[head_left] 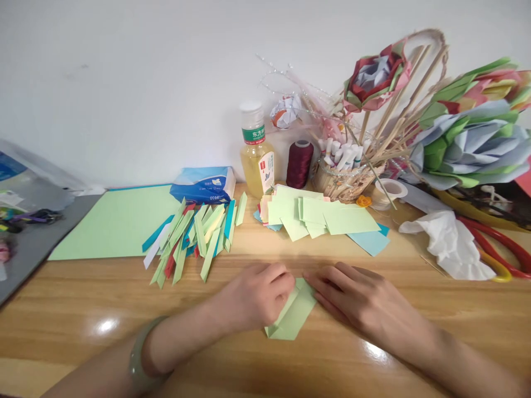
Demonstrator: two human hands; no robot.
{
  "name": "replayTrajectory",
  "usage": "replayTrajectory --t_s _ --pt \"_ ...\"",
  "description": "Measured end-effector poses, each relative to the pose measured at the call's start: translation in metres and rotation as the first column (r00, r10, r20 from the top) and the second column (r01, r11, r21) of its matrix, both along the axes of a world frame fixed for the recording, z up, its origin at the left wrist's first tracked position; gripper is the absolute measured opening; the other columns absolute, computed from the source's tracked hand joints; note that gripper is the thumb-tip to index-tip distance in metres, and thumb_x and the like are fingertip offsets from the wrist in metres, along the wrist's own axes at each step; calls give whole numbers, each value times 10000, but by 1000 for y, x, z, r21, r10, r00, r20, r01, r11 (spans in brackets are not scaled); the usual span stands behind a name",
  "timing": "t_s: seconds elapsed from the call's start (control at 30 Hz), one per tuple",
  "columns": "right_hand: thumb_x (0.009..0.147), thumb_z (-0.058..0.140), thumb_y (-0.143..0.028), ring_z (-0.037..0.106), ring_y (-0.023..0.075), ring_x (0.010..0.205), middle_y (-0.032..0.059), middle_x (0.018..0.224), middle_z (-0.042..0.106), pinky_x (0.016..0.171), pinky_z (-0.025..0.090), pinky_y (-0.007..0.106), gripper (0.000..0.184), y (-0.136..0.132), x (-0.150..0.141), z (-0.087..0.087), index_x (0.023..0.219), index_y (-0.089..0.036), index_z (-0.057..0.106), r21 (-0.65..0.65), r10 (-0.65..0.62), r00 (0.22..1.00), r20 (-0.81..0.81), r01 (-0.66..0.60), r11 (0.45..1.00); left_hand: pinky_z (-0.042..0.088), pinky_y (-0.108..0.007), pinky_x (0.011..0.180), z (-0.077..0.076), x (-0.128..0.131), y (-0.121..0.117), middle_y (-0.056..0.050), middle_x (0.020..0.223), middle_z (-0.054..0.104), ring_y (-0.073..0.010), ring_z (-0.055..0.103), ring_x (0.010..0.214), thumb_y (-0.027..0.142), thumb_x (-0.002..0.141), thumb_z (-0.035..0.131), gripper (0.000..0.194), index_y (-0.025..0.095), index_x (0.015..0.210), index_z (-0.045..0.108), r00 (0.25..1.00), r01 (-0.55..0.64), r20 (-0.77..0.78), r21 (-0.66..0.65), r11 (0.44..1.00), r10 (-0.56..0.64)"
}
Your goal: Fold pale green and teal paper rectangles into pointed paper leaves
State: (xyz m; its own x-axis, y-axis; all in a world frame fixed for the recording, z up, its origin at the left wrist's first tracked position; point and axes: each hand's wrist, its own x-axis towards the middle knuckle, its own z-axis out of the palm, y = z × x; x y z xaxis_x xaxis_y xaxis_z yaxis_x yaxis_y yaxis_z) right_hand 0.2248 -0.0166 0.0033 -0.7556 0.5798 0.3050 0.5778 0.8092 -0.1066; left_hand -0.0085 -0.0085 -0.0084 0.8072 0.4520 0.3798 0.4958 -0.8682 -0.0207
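Observation:
A light green sheet of paper (295, 316), partly folded with creased edges, lies on the table between my hands. My left hand (267, 292) is closed with its fingertips at the paper's upper left edge. At the upper right corner, my right hand (352, 290) pinches the paper, its fingers bent and close together. My fingers hide part of the upper fold. Farther back sits a pile of folded paper strips (194, 232), mostly green with some blue, red and white. Flat green paper pieces (350, 218) are stacked beyond my right hand.
Behind the strips are a large green sheet (112, 226) and a blue tissue pack (203, 185). A bottle (255, 157), a maroon thread spool (300, 164) and a woven basket (340, 185) stand along the wall. Paper flowers (477, 143), crumpled tissue (448, 246) and red-handled scissors (498, 235) are at right.

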Motion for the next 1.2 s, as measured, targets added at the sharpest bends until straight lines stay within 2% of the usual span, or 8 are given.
replayTrajectory --t_s 0.2,0.37,0.43,0.53,0.6,0.73,0.83,1.2 --pt "948 426 -250 585 128 698 35 819 592 595 448 239 214 4 5 5 902 -192 627 -246 -144 972 -187 96 964 485 -234 614 -2 2 3 -38 751 588 -132 521 713 101 922 424 235 141 761 590 999 -11 46 13 1000 10" --pt "894 485 -426 545 137 548 9 676 550 456 375 243 302 -5 -11 8 702 -200 545 -199 -270 957 -101 247 948 463 -239 562 1 7 4 -32 684 576 -139 507 674 77 880 456 242 126 681 586 992 3 125 14 1000 -4" --pt "906 461 -388 522 125 504 1 662 542 435 355 238 296 -7 -16 6 683 -203 519 -195 -319 943 -98 296 935 473 -256 576 6 8 4 -41 706 597 -151 509 689 117 868 479 210 121 701 606 982 27 186 -51 998 -17" --pt "920 426 -293 529 115 511 2 686 556 444 373 225 255 -4 -17 3 707 -204 535 -263 -350 930 -112 312 913 491 -263 626 12 9 4 -55 807 636 -148 515 727 159 874 488 194 126 752 635 967 90 252 -167 982 -46" --pt "916 430 -261 553 122 549 11 711 573 466 398 224 223 -2 -15 3 745 -203 560 -289 -343 929 -135 294 911 495 -262 638 14 9 4 -60 848 646 -147 521 744 146 887 478 214 127 747 639 970 106 234 -155 982 -68" --pt "911 440 -217 588 146 635 30 760 599 514 439 238 169 -1 -13 2 857 -197 599 -265 -310 932 -187 256 930 493 -254 607 12 9 2 -43 814 652 -147 536 733 126 900 499 202 121 752 638 988 79 130 0 997 -79" --pt "922 421 -198 593 153 669 39 782 597 550 467 250 201 -2 -11 1 908 -196 622 -248 -262 947 -186 212 945 496 -267 614 8 9 1 -43 827 659 -150 552 750 108 897 516 171 119 772 633 989 89 108 78 993 -97" --pt "926 402 -130 574 167 729 70 815 597 589 493 265 236 -1 0 0 955 -155 635 -178 -75 985 -157 46 983 508 -270 629 6 10 -1 -77 851 656 -147 566 751 110 920 451 220 134 789 626 997 82 9 69 994 -83"
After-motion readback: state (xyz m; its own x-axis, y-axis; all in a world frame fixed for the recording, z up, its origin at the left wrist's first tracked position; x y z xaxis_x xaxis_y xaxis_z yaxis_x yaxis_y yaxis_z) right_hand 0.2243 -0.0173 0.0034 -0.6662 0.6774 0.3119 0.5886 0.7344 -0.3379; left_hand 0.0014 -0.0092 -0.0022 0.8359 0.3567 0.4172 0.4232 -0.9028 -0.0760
